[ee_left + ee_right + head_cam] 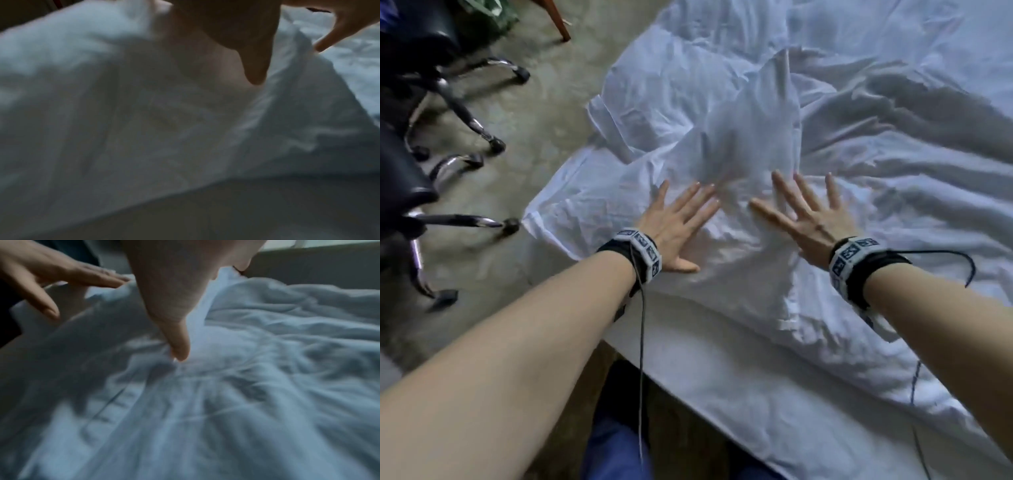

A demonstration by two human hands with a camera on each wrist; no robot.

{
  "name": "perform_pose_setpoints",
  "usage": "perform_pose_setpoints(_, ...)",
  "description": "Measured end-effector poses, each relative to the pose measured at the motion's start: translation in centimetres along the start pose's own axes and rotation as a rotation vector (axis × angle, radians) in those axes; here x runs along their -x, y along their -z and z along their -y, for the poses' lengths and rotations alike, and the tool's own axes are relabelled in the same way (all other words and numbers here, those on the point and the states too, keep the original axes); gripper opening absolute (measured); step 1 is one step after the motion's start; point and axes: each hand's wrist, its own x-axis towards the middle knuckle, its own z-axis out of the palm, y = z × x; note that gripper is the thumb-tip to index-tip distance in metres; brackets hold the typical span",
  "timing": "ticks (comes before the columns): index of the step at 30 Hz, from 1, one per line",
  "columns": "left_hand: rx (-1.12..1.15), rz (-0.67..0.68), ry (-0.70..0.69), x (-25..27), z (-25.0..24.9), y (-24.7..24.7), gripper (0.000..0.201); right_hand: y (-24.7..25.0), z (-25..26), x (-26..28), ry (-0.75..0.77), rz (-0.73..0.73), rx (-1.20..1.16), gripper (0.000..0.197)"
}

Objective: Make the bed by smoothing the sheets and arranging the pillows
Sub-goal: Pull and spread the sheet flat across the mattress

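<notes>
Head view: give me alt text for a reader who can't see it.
Left hand and right hand press flat, fingers spread, on a rumpled white sheet near the bed's corner. Black office chairs stand on the floor at left.

A bedroom in a home: a bed (774, 394) with rumpled white sheets (893, 154), a bare grey floor (544, 113), wheeled office chairs (431, 102) alongside.

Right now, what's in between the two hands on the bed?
Only crumpled white sheet lies between the left hand and the right hand; both press flat on it. The head view shows this best.
</notes>
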Motion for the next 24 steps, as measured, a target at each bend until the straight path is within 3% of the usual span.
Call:
perform_pose_setpoints(2,-0.047,0.005,-0.033,1.5,1.1,-3.2,0.132,-1.0,3.1,-1.1,-0.001,0.006,-0.023,0.112)
perform_pose_setpoints(5,-0.035,-0.049,0.014,3.1,4.3,-5.7,0.125,-1.3,7.1,-3.9,-0.108,0.027,-0.08,0.078)
perform_pose_setpoints(8,0.016,-0.003,0.208,3.9,7.6,-6.6,0.101,0.0,10.4,-7.1,-0.288,0.082,-0.173,0.083)
perform_pose_setpoints(10,0.11,0.071,0.321,4.4,10.0,-5.7,0.086,1.6,12.4,-9.1,-0.431,0.113,-0.299,0.066)
perform_pose_setpoints(12,0.2,0.134,0.334,4.7,12.6,-3.9,0.061,4.2,13.9,-11.1,-0.508,0.126,-0.367,0.039)
perform_pose_setpoints(14,0.206,0.169,0.294,4.4,15.5,-1.0,0.04,7.6,14.8,-12.4,-0.526,0.188,-0.373,0.033)
perform_pose_setpoints(18,0.191,0.074,0.29,2.4,22.5,7.6,0.031,16.4,11.3,-14.2,-0.568,0.118,-0.406,0.034)
perform_pose_setpoints(24,0.218,-0.233,0.328,-3.7,29.1,21.0,0.032,31.0,-2.0,-17.4,-0.9,-0.34,-0.436,0.037)
